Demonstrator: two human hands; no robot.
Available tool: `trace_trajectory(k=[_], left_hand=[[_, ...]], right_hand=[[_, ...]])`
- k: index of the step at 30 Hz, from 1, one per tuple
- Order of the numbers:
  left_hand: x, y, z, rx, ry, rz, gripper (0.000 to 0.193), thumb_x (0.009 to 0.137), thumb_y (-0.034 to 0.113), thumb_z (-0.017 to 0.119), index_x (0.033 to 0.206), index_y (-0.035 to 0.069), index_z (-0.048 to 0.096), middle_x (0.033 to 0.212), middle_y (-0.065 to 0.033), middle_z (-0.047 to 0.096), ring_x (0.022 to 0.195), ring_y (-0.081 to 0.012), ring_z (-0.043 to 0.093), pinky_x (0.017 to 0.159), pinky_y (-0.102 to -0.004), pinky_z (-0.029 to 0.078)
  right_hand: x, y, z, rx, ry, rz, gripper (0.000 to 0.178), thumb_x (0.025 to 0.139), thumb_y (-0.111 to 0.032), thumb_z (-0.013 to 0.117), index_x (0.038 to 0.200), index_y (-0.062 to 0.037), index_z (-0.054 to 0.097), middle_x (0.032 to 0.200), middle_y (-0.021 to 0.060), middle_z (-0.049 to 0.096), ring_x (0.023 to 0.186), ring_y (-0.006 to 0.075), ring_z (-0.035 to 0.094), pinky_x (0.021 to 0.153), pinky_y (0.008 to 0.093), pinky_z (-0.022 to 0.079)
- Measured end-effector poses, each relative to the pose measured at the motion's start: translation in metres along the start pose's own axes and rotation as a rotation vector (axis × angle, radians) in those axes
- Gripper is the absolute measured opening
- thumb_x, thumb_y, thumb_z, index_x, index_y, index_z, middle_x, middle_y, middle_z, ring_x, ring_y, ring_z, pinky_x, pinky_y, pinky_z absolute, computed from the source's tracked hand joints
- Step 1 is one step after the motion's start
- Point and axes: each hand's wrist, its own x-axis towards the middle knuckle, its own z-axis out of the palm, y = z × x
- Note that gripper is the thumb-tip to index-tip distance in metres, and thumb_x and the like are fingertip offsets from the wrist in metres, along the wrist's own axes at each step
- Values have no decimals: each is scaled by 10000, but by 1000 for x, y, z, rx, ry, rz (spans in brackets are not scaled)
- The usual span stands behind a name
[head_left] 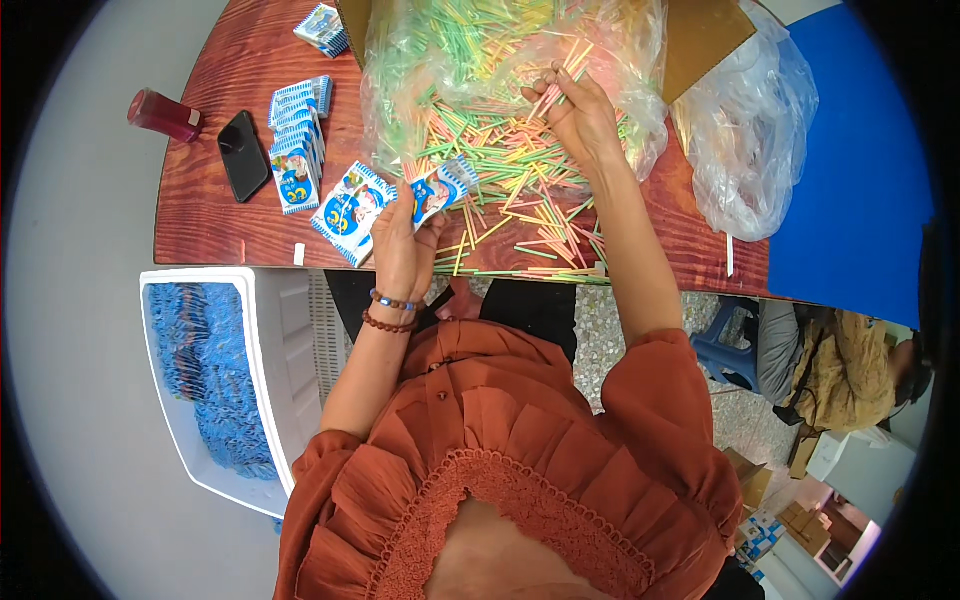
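Note:
My left hand [405,238] grips a small blue-and-white packet [446,188] near the table's front edge. Pinkish stick ends show beside the packet's near end; whether they are inside it I cannot tell. Against the back of that hand lies a group of flat blue-and-white packets [350,212]. Farther up and to the right, my right hand [582,118] pinches a few thin pink and pale yellow sticks [573,57]. Below it spreads a loose heap of green, yellow, pink and orange sticks [500,150], spilling from a clear plastic bag [395,110].
Left on the wooden table [200,215] are a row of packets [298,140], a black phone [243,157], a red-capped jar [165,115] and another packet stack [322,30]. A white foam box [265,350] holds blue packets. Cardboard flaps [705,45] and an empty-looking plastic bag [750,130] sit right.

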Motion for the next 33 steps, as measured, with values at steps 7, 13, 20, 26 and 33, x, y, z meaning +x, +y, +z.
trace_trajectory(k=[7, 13, 20, 26, 33], left_hand=[[5, 0, 24, -17, -33, 68, 280, 994, 289, 532, 949, 32, 633, 933, -45, 669, 780, -112, 593, 651, -267, 480], [1, 4, 28, -7, -23, 64, 283, 993, 298, 531, 956, 37, 634, 955, -41, 671, 826, -119, 613, 682, -271, 499], [-2, 5, 24, -3, -34, 83, 285, 997, 295, 522, 978, 34, 634, 968, -47, 671, 840, -121, 623, 695, -272, 517], [-5, 7, 24, -11, -38, 92, 286, 998, 290, 519, 975, 30, 634, 961, -52, 675, 818, -123, 631, 683, -266, 526], [-8, 9, 31, -47, -86, 87, 287, 1005, 277, 504, 987, 19, 628, 967, -68, 679, 813, -130, 635, 682, -268, 528]], right_hand=[[-50, 8, 69, 209, -222, -175, 115, 994, -81, 449, 1071, -9, 494, 913, 64, 545, 894, 196, 597, 1098, 552, 340], [-75, 10, 99, 90, -207, -307, 106, 999, -102, 451, 1074, -39, 491, 889, 44, 528, 881, 206, 598, 1102, 525, 334], [-87, 28, 110, -134, -153, -317, 166, 1011, -150, 447, 1111, -18, 459, 921, 90, 570, 1005, 271, 614, 1043, 461, 370], [-86, 28, 112, -93, -197, -364, 186, 1009, -164, 451, 1108, -6, 455, 937, 116, 591, 1050, 316, 614, 1035, 466, 364], [-90, 38, 113, -226, -184, -364, 180, 1016, -167, 427, 1111, -17, 458, 968, 135, 616, 1127, 325, 582, 1105, 481, 271]])
